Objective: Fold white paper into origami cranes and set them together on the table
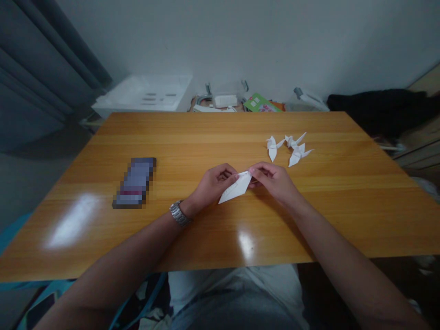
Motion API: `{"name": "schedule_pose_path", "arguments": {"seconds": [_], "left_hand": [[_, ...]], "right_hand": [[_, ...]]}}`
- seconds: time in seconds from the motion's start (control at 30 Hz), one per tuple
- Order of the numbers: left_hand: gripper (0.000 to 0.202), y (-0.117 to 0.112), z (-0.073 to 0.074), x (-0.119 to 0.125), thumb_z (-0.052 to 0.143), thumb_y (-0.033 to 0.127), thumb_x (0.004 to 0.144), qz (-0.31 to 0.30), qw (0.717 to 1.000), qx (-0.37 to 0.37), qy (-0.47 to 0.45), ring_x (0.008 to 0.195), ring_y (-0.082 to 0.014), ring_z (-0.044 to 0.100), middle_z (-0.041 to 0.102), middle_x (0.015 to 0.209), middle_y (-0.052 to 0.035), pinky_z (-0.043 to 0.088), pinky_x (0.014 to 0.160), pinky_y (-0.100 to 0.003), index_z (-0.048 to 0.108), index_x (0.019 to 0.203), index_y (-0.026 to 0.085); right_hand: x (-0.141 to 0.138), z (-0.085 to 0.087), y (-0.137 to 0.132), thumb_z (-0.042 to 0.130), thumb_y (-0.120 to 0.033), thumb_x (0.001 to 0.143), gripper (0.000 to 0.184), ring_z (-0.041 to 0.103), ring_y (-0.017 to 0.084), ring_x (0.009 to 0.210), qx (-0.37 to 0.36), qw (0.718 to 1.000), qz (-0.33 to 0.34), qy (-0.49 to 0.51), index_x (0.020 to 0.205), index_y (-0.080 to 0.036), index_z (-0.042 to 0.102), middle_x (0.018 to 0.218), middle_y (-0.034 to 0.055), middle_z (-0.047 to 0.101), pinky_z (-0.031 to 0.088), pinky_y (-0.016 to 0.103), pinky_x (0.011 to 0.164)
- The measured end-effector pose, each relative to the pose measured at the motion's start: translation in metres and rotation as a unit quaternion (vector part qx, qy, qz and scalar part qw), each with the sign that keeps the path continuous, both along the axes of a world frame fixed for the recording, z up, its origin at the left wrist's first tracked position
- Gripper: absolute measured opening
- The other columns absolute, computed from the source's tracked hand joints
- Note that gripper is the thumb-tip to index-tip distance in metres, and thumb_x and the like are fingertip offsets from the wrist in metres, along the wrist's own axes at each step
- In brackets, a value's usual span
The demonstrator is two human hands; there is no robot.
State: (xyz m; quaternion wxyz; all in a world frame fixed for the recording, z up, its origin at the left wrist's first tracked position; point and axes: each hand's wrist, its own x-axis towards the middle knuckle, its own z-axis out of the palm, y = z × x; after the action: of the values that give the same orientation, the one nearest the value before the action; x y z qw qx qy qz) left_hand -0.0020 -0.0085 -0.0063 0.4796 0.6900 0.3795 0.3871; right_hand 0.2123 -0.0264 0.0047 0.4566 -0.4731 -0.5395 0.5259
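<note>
A folded piece of white paper is held between my two hands, just above the table. My left hand, with a metal watch on its wrist, pinches the paper's upper left side. At the upper right corner, my right hand grips it between thumb and fingers. The paper is kite-like, with one point reaching down to the left. Beyond my right hand stand three white paper cranes: one at the left, one at the back and one in front.
The wooden table spans the view. A phone-like object, pixelated, lies at the left. Behind the far edge are a white plastic bin, a green booklet and a dark cloth. A grey curtain hangs at the left.
</note>
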Motion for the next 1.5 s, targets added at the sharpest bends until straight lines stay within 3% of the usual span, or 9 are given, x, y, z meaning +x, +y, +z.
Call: {"name": "schedule_pose_path", "arguments": {"seconds": [0.47,0.77,1.07,1.33,1.5], "left_hand": [[0.029,-0.0007,0.0024,0.0,0.067,0.045,0.093,-0.004,1.0,-0.006,-0.006,0.077,-0.0139,0.062,0.068,0.086,-0.0038,0.049,0.067,-0.024,0.064,0.091,0.016],[0.029,-0.0002,0.0026,0.0,0.068,0.045,0.092,0.002,1.0,-0.009,-0.006,0.076,-0.0138,0.062,0.067,0.085,-0.0037,0.049,0.068,-0.024,0.065,0.091,0.016],[0.03,0.0009,0.0029,-0.0015,0.069,0.044,0.092,-0.002,1.0,-0.007,-0.005,0.078,-0.0137,0.063,0.069,0.087,-0.0046,0.05,0.068,-0.023,0.066,0.093,0.014],[0.032,0.0012,0.0055,-0.0008,0.075,0.045,0.085,0.029,0.998,-0.049,-0.027,0.072,-0.0128,0.062,0.07,0.082,-0.0043,0.047,0.064,-0.022,0.069,0.088,0.014],[0.034,0.0018,0.006,0.0011,0.081,0.045,0.08,0.06,0.99,-0.099,-0.084,0.071,-0.0121,0.062,0.072,0.082,-0.0044,0.046,0.061,-0.021,0.069,0.088,0.014]], "right_hand": [[0.002,0.0033,0.001,0.071,-0.061,0.086,0.039,0.074,0.022,0.074,-0.029,0.999,-0.023,0.029,0.092,-0.023,0.074,0.085,0.006,0.077,0.066,0.038,0.07],[0.0025,0.0021,0.0014,0.082,-0.05,0.08,0.032,0.072,0.019,0.074,0.002,0.999,-0.035,0.035,0.086,-0.021,0.071,0.08,0.0035,0.074,0.065,0.033,0.067],[0.002,0.0,0.0025,0.08,-0.056,0.079,0.036,0.072,0.02,0.072,0.008,0.999,-0.047,0.026,0.083,-0.022,0.071,0.079,0.0042,0.074,0.064,0.033,0.064],[0.0014,0.0048,-0.0003,0.079,-0.051,0.082,0.03,0.071,0.019,0.075,0.01,1.0,-0.004,0.027,0.086,-0.023,0.071,0.081,0.0033,0.073,0.065,0.033,0.067],[0.0025,0.0021,0.0013,0.079,-0.05,0.083,0.03,0.072,0.018,0.073,0.014,0.999,-0.034,0.036,0.087,-0.022,0.069,0.081,0.0037,0.074,0.065,0.033,0.068]]}}
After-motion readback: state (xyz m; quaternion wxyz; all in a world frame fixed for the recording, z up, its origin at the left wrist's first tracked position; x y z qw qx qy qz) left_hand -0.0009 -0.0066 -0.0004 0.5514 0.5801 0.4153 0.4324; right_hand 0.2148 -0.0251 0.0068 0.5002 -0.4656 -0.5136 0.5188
